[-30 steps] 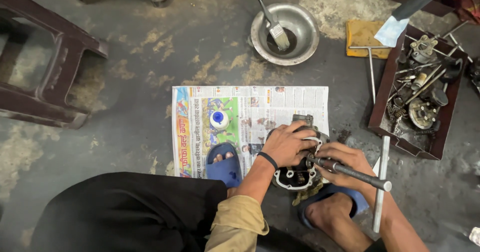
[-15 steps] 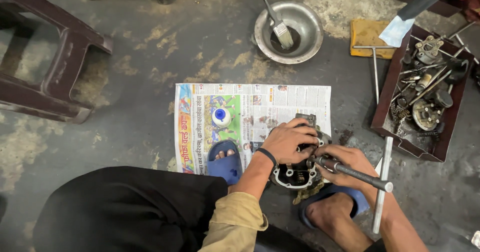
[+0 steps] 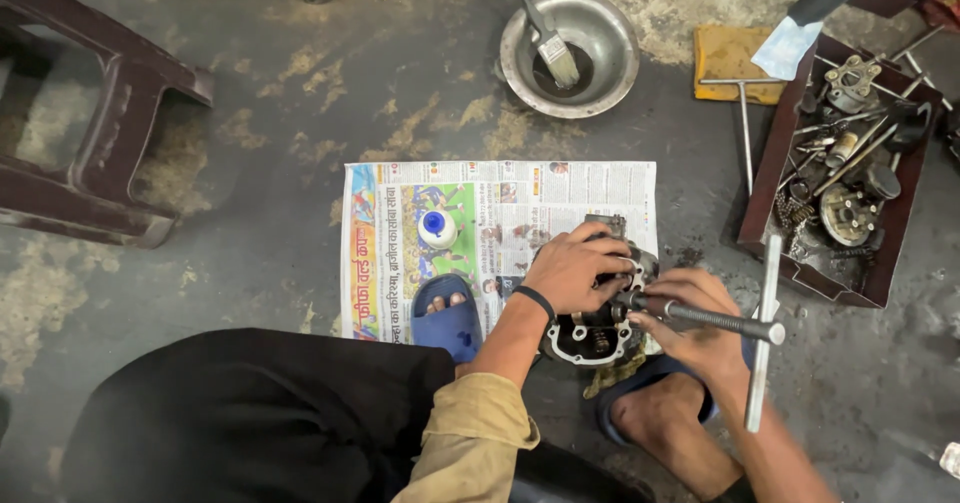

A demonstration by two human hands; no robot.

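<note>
I squat over a dark metal engine part (image 3: pixel 590 338) that rests at the right edge of a spread newspaper (image 3: pixel 480 213). My left hand (image 3: pixel 575 266) presses on top of the part and grips it. My right hand (image 3: pixel 692 318) holds the shaft of a long T-handle wrench (image 3: pixel 745 328), whose tip sits against the part. The wrench's crossbar stands out to the right, near my right foot in a blue sandal (image 3: pixel 640 398).
A small white bottle with a blue cap (image 3: pixel 437 228) stands on the newspaper above my left sandal (image 3: pixel 447 313). A steel bowl with a brush (image 3: pixel 570 53) lies beyond. A dark red tray of metal parts and tools (image 3: pixel 840 178) is at the right, a plastic stool (image 3: pixel 95 113) at the left.
Both hands stay on the engine part and the wrench. Only the view has shifted slightly; the grip looks the same.
</note>
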